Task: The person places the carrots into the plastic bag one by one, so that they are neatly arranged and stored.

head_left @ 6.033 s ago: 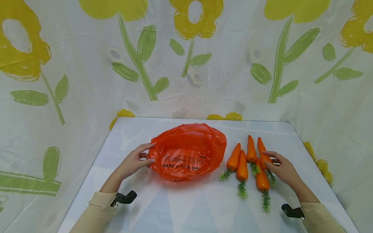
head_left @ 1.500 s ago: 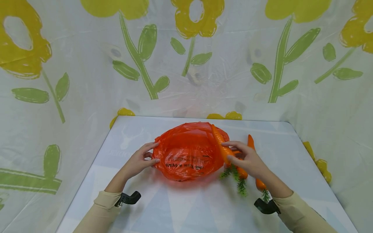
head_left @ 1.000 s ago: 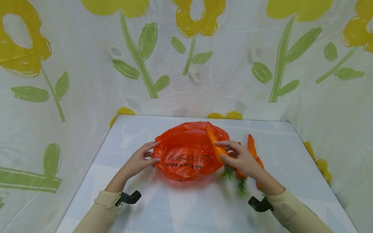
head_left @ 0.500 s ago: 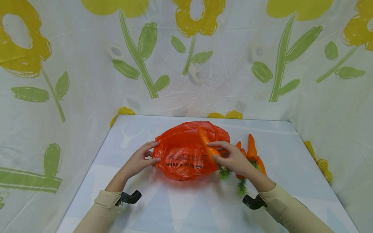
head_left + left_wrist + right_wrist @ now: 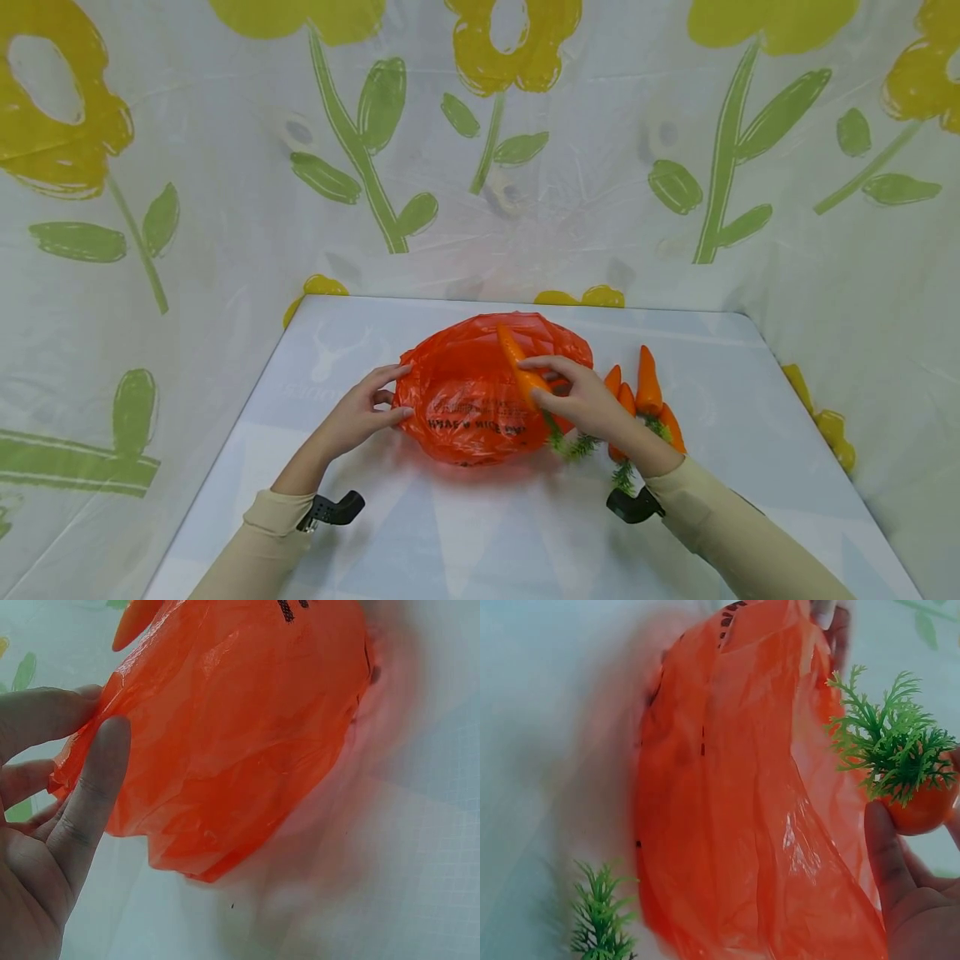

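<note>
A red plastic bag [image 5: 468, 417] lies with its mouth spread wide on the table, printed with dark letters. At its left rim my left hand [image 5: 358, 417] pinches the thin plastic between thumb and fingers, as the left wrist view shows with the bag's side [image 5: 225, 735] near the thumb. My right hand [image 5: 581, 400] grips an orange carrot [image 5: 517, 362] with green fronds, its pointed end tilted up and leftward over the bag's mouth. In the right wrist view the carrot's leafy tuft [image 5: 892, 742] points back past the thumb.
Several more carrots lie right of the bag, one [image 5: 648, 383] farther back than the others, partly covered by the right forearm. The white table [image 5: 450, 550] has a pale triangle pattern. A flowered curtain [image 5: 585, 208] stands behind it.
Six seconds ago my right hand was at the carrots on the right; since then it has picked one up and brought it left over the bag. My left hand stays at the rim.
</note>
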{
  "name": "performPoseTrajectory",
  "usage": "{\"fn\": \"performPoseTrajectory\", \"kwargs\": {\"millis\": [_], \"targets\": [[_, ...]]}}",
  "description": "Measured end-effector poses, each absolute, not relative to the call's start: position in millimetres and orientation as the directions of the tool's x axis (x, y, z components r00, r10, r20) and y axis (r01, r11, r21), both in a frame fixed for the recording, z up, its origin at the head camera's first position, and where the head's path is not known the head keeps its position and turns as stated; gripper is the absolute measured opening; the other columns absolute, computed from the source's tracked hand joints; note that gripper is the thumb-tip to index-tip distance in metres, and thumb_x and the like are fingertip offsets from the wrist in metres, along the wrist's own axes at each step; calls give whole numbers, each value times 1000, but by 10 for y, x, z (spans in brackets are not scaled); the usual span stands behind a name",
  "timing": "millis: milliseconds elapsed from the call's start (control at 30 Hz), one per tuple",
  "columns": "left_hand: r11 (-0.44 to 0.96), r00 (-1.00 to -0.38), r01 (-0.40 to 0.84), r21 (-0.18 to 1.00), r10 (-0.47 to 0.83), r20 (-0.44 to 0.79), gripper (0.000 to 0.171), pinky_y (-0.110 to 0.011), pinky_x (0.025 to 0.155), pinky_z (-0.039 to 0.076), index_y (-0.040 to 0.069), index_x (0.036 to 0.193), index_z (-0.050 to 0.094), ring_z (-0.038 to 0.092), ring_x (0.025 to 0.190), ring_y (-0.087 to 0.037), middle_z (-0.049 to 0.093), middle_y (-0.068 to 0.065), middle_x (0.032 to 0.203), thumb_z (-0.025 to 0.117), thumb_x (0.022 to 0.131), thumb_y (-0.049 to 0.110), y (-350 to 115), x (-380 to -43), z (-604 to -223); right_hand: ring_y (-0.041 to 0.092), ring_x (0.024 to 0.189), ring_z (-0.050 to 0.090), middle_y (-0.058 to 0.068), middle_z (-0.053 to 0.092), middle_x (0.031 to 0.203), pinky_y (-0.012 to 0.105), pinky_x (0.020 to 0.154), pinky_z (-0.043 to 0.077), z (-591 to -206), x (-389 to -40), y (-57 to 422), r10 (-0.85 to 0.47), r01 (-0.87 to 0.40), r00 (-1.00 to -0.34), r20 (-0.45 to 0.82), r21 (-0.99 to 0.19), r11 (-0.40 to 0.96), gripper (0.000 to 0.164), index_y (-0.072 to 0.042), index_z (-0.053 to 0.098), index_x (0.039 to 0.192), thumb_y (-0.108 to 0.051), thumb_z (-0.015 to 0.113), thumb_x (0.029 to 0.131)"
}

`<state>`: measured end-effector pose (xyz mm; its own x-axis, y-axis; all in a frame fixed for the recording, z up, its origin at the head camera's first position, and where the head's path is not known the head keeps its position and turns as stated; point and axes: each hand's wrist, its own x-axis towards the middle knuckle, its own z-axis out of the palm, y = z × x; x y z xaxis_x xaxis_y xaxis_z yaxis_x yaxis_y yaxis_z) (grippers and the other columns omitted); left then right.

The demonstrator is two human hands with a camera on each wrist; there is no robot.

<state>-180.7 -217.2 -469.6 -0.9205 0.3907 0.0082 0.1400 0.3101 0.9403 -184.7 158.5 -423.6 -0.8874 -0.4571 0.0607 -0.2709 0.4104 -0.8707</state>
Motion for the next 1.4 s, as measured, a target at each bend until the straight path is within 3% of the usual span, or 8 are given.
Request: {"fn": "performPoseTrajectory", "kwargs": {"millis": [567,1400], "targets": [[311,-924,134,941,383,5,69,-30,75,61,6,153,43,61,100,-32,34,-17,158,76,93,14,-2166,-1794,-4663,24,111,60,3,62,132,38,87,55,-4316,-1964,1454,-467,-237,-884,12,-872,427,39,-26,64,136,-30,69,98],[297,-920,149,943,390,22,67,-30,75,61,6,152,44,61,99,-32,35,-18,156,76,93,13,-2129,-1794,-4672,22,102,60,4,63,129,33,82,57,-4438,-2110,1247,-511,-190,-857,-60,-886,423,37,-24,66,134,-28,67,97]]}}
